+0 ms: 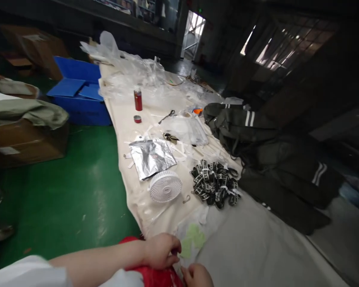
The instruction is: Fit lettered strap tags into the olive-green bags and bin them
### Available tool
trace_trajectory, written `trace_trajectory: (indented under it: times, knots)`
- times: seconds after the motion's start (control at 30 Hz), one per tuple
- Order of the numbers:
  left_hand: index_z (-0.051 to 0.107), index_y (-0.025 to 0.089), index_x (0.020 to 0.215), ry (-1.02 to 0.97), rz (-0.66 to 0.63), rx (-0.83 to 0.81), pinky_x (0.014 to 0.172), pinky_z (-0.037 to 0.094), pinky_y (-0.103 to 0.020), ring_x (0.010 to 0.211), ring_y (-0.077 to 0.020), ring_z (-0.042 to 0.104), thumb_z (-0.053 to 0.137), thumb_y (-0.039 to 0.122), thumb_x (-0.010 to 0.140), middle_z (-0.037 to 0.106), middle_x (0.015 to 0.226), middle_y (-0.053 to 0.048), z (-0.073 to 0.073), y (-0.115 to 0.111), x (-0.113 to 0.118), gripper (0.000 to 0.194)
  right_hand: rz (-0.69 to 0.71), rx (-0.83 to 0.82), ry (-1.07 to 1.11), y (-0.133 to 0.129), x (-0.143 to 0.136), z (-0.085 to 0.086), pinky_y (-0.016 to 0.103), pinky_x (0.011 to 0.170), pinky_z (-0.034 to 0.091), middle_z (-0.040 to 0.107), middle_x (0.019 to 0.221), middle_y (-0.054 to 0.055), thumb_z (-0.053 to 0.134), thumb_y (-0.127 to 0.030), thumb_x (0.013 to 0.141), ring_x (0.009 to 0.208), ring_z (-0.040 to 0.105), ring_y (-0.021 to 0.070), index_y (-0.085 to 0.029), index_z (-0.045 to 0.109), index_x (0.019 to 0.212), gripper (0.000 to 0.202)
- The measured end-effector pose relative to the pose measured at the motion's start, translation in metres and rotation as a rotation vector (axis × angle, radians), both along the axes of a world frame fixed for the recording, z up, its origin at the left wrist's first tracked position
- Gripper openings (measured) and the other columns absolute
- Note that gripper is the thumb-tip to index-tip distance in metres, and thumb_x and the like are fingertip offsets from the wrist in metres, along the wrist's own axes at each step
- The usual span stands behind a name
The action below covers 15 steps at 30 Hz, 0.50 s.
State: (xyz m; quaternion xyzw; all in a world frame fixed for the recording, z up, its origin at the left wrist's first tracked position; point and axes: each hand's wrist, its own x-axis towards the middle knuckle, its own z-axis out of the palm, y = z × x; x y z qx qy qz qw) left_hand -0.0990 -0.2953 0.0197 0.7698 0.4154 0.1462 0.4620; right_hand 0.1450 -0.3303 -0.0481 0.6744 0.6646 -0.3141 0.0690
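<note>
My left hand (163, 250) is low in the view, its fingers curled together over red cloth (160, 277). Close beside it, at the bottom edge, my right hand (199, 276) has thumb and forefinger pinched. Whatever lies between the fingers of either hand is too small or hidden to make out. Just beyond the hands, pale green slips (193, 239) rest on a thin whitish sheet. Farther up the table lie a heap of black straps with white lettering (212, 183), a small metal hook (186, 199) and a white round fan (166, 187).
A silver foil bag (151, 157), a red bottle (138, 99) and its cap (137, 119) are on the cloth-covered table. Clear plastic (137, 69) piles up at the far end. Dark garments with white stripes (287, 167) lie right; a blue box (80, 107) and cartons (30, 139) stand left.
</note>
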Motion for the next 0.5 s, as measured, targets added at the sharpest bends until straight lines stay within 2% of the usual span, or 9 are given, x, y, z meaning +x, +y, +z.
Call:
trace_trajectory:
  times: [0.13,0.27,0.4,0.5]
  knots:
    - [0.069,0.02,0.105,0.001,-0.047,-0.031,0.08,0.054,-0.03,0.086,-0.0233,0.067,0.055,0.027,0.077,0.073,0.094,-0.005,-0.001,-0.005,0.024,0.032,0.076,-0.014,-0.037,-0.017,0.004,0.004,0.03,0.061,0.044,0.073,0.068,0.011,0.053,-0.031,0.081,0.065,0.067,0.0243,-0.026,0.07,0.058,0.03]
    - [0.068,0.019,0.103,0.025,-0.063,-0.054,0.079,0.053,-0.029,0.086,-0.0222,0.067,0.054,0.023,0.075,0.072,0.095,-0.006,-0.001,-0.014,0.039,0.032,0.108,-0.078,0.014,-0.032,0.012,-0.003,0.033,0.064,0.048,0.075,0.072,0.011,0.053,-0.031,0.079,0.07,0.07,0.0281,-0.028,0.075,0.064,0.027]
    - [0.067,0.019,0.102,0.033,-0.026,-0.047,0.078,0.052,-0.028,0.085,-0.0208,0.067,0.052,0.02,0.076,0.071,0.095,-0.006,0.002,-0.027,0.037,0.03,0.102,-0.019,0.049,-0.036,0.006,-0.008,0.037,0.067,0.052,0.075,0.07,0.01,0.056,-0.033,0.078,0.07,0.071,0.0306,-0.03,0.077,0.066,0.024]
    - [0.067,0.02,0.099,0.035,0.043,-0.066,0.078,0.052,-0.028,0.086,-0.0206,0.066,0.053,0.02,0.076,0.071,0.096,-0.005,0.006,-0.037,0.021,0.027,0.155,0.021,0.084,-0.032,-0.015,0.002,0.04,0.065,0.054,0.075,0.071,0.008,0.055,-0.034,0.079,0.071,0.072,0.0326,-0.032,0.078,0.072,0.025]
